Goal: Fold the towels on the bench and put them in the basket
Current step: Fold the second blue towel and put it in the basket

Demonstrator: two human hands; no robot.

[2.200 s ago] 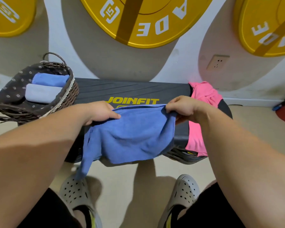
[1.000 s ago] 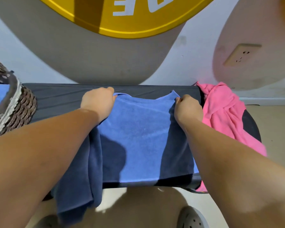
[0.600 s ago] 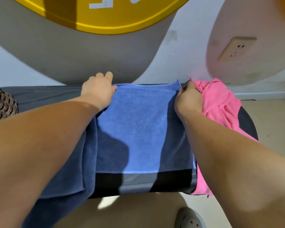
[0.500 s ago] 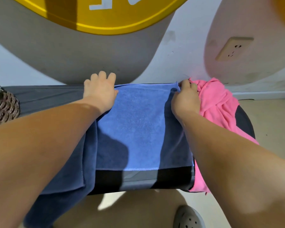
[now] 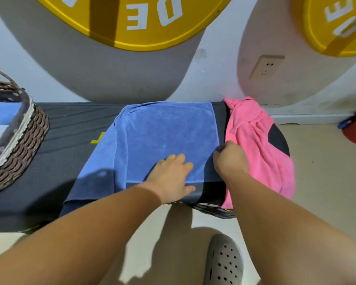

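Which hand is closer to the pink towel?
The right hand. It pinches the blue towel's right edge, just beside the pink towel. The left hand lies flat on the blue towel, farther from the pink one.

- The bench [image 5: 66, 136] is looking dark, matt and finely ribbed.
- The blue towel [image 5: 167, 136] is showing soft, matt, short-napped cloth.
- The pink towel [image 5: 253, 140] at the right end is looking like matt cloth too.
- The basket [image 5: 23, 149] is showing rough woven wicker.
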